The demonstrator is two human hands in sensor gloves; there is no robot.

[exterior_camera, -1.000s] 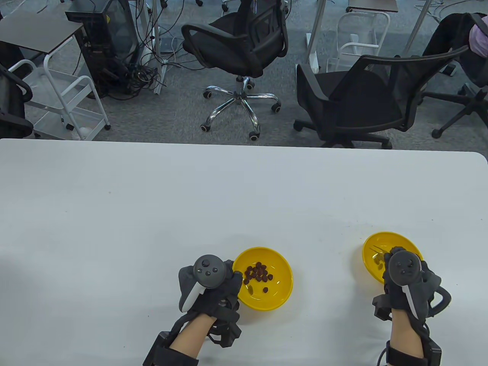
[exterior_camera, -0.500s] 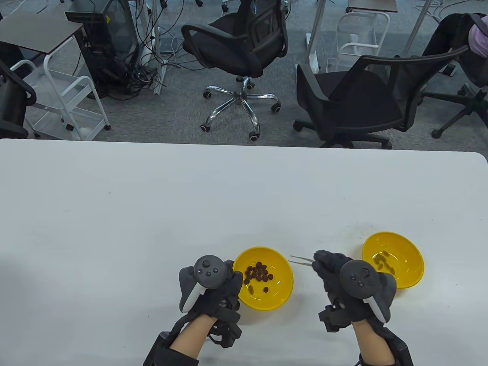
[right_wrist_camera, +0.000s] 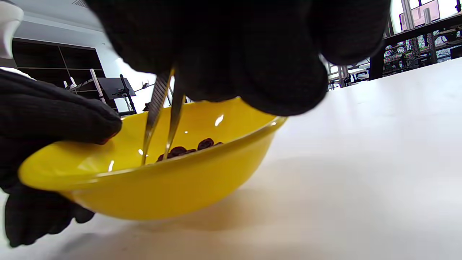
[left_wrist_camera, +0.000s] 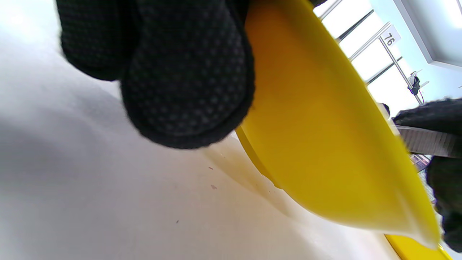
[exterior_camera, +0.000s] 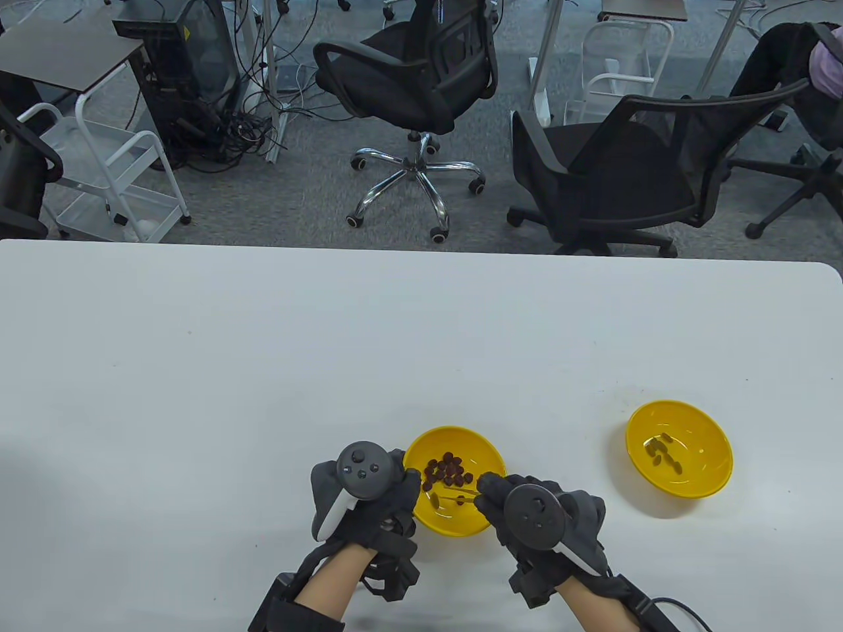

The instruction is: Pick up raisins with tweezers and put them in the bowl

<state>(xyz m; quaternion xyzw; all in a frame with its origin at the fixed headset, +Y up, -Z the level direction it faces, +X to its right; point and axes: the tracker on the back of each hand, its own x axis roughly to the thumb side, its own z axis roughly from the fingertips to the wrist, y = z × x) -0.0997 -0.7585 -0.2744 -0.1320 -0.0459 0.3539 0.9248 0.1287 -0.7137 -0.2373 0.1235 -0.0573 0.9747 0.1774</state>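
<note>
A yellow bowl near the table's front holds several dark raisins. My left hand holds this bowl at its left rim; in the left wrist view its fingers lie against the bowl's outer wall. My right hand grips metal tweezers. In the right wrist view the tweezers reach down into the bowl with the tips slightly apart, beside the raisins. A second yellow bowl to the right holds a few raisins.
The white table stretches wide behind and to the left of the bowls. Office chairs, a white cart and cables stand on the floor beyond the table's far edge.
My right hand with the tweezers moved left from the right bowl across the table to the left bowl, and the tips now dip inside it. The left hand stayed put.
</note>
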